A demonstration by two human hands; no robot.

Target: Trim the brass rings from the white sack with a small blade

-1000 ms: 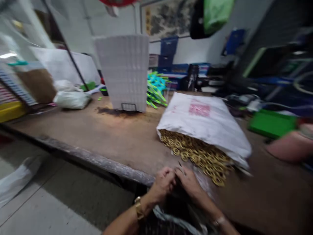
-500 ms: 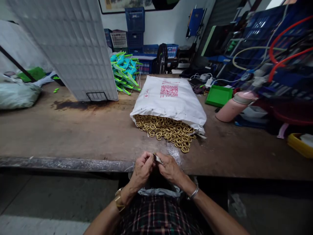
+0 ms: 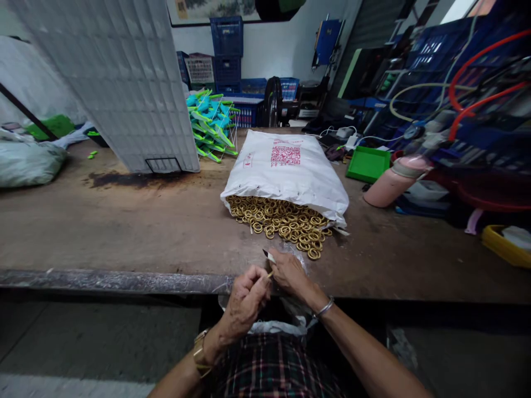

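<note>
My left hand (image 3: 245, 298) is closed at the table's front edge, its thumb and finger pinching a small gold ring (image 3: 270, 275) seen nearly edge-on. Just to its right, my right hand (image 3: 292, 273) is wrapped round a small blade (image 3: 266, 254) with a dark tip and a pale handle, the tip pointing up and left. Beyond both hands, many gold rings (image 3: 290, 221) spill from the open mouth of a white sack (image 3: 282, 168) with a red printed code.
A ribbed white panel (image 3: 136, 99) stands at the left, near teal and green pieces (image 3: 211, 124). On the right are a green tray (image 3: 368, 164), a pink bottle (image 3: 392, 182) and a yellow container (image 3: 506, 246). A grey bag (image 3: 29, 163) lies far left.
My hands have moved slightly apart, the left one down and nearer to me. The dark tip has come away from the left fingers, where the ring now shows.
</note>
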